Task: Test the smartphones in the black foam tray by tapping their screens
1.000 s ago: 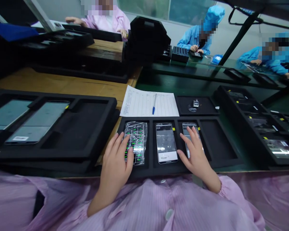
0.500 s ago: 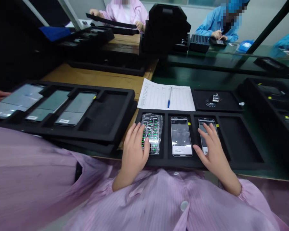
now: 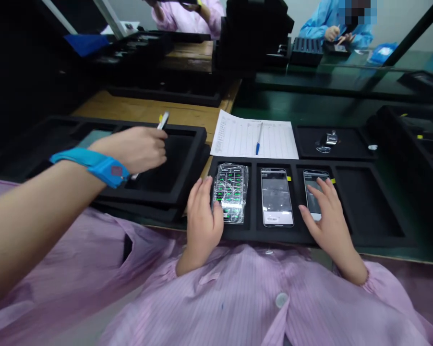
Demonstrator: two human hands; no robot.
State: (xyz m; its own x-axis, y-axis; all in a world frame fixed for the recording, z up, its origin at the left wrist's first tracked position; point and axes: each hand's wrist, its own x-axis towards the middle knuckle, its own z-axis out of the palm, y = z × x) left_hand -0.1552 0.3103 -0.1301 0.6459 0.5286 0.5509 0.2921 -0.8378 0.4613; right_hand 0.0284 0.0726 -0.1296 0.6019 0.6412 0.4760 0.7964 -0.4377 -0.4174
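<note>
My left hand (image 3: pixel 205 218) rests at the left edge of a black foam tray (image 3: pixel 254 202), fingers stretched out beside a phone in clear crinkled wrap (image 3: pixel 233 192) that shows a grid with green marks. Its thumb lies at the wrapped phone's lower left edge. Over the phone on the right (image 3: pixel 311 180) my right hand (image 3: pixel 326 206) is spread, covering part of its screen; whether the fingertips touch the glass I cannot tell. Between the two hands another phone (image 3: pixel 276 192) lies face up in its own slot, with a yellow tab at its side.
A co-worker's hand (image 3: pixel 133 149) with a blue wristband reaches over the left tray (image 3: pixel 187 178), holding a phone on edge. Behind my tray lie a paper sheet (image 3: pixel 234 139) with a pen (image 3: pixel 258 139) and a small tray (image 3: pixel 353 139) with a shiny metal object. More trays stand at right.
The co-worker's arm has come in from the left and lifted a phone from the left tray. My hands stay almost in place; the view has shifted slightly.
</note>
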